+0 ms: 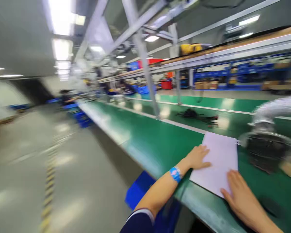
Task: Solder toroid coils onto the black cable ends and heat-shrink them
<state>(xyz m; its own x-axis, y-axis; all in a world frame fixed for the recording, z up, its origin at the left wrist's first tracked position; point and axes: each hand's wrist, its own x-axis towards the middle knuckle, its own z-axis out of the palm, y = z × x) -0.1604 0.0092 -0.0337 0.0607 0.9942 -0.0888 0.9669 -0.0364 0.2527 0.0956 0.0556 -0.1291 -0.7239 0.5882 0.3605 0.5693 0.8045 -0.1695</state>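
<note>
A white sheet of paper lies on the green workbench near its front edge. My left hand rests flat on the sheet's left side, fingers stretched out; a blue wristband is on that wrist. My right hand lies flat on the sheet's near right corner, fingers extended. Neither hand holds anything.
A blurred dark round device with a grey hose sits right of the paper. A black cable bundle lies farther back on the bench. A blue bin stands on the floor below the bench edge. Grey floor opens to the left.
</note>
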